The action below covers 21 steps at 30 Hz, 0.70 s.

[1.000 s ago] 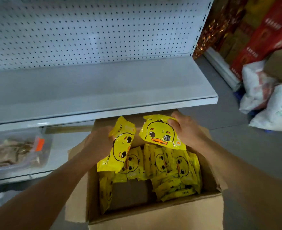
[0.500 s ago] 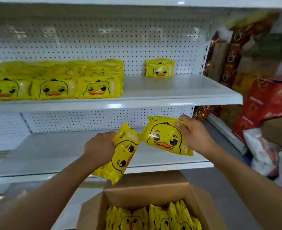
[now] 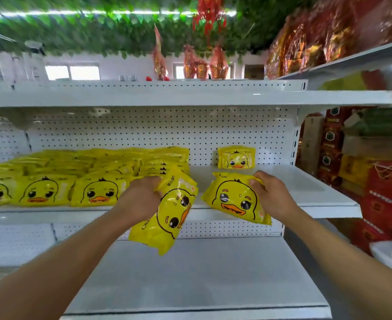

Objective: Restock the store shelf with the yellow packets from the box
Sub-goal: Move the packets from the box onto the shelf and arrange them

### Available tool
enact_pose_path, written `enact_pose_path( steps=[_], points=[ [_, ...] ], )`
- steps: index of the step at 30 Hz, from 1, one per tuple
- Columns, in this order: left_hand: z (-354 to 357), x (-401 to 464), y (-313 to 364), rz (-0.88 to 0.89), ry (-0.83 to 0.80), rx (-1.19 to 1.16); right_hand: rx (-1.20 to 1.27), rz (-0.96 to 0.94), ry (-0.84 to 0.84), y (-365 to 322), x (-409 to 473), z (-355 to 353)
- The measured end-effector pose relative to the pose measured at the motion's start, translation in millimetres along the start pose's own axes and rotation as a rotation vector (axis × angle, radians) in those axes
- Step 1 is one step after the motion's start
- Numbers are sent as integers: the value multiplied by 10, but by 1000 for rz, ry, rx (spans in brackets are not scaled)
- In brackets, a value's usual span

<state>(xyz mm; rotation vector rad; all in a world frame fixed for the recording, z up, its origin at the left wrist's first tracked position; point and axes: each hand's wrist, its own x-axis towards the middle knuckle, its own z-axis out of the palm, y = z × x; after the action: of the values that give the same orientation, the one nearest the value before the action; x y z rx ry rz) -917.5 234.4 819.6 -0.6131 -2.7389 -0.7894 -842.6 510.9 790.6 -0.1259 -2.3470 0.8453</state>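
My left hand [image 3: 142, 197] grips a yellow duck-face packet [image 3: 167, 215] by its top edge; the packet hangs tilted below the middle shelf's front edge. My right hand [image 3: 271, 195] holds a second yellow packet [image 3: 233, 200] by its upper right corner, level with the white middle shelf [image 3: 305, 192]. Rows of several yellow packets [image 3: 93, 181] fill the left part of that shelf. One lone packet [image 3: 236, 157] stands upright against the pegboard back, right of the rows. The box is out of view.
A bare white lower shelf [image 3: 202, 273] lies under my arms. Red and gold gift boxes [image 3: 384, 199] stack on the neighbouring shelving at the right. Another white shelf [image 3: 190, 98] runs above, with red packages and green hanging leaves higher up.
Both hands have lifted their packets out of the box and up to the middle shelf. My view has tilted upward, and the box has dropped out of sight.
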Motion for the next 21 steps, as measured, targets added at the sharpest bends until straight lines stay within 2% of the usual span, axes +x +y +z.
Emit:
enact_pose_path(
  steps=[9, 15, 21],
  points=[
    [-362, 1143, -173, 84, 95, -230, -98, 39, 72, 53, 1038, 414],
    [-341, 2002, -302, 95, 48, -280, -125, 143, 86, 264, 1695, 756],
    [-169, 2563, -376, 111, 16, -347, -161, 160, 72, 496, 2134, 1062]
  ],
)
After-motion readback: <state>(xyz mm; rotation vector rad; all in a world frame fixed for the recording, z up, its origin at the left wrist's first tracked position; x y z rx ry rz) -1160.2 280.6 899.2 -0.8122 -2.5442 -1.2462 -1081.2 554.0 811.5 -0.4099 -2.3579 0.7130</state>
